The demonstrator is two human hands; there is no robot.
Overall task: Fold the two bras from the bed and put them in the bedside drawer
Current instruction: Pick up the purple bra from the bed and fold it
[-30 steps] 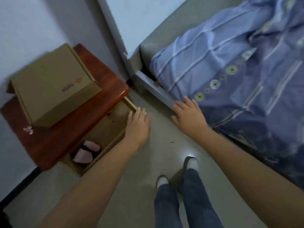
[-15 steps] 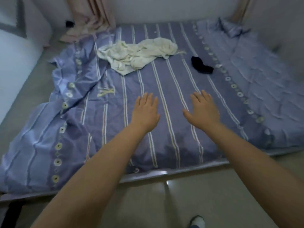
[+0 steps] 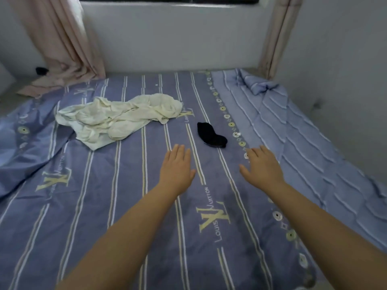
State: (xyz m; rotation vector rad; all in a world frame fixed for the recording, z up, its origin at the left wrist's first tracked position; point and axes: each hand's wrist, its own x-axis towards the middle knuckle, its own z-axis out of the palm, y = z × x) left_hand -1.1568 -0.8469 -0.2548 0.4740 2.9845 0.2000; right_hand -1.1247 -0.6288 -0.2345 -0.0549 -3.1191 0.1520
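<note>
On the bed (image 3: 88,206) lie two loose items — one black bra (image 3: 211,135), small, dark and bunched into a bean-like lump, and one cream cloth (image 3: 117,118), crumpled and spread wide, too rumpled to tell what garment it is. The black bra's long axis runs diagonally, its narrower end toward the window wall and its wider end toward the right hand (image 3: 263,168); the cream cloth lies well to its left. The left hand (image 3: 177,170) and right hand hover just nearer than the bra — both flat, fingers extended, holding nothing.
</note>
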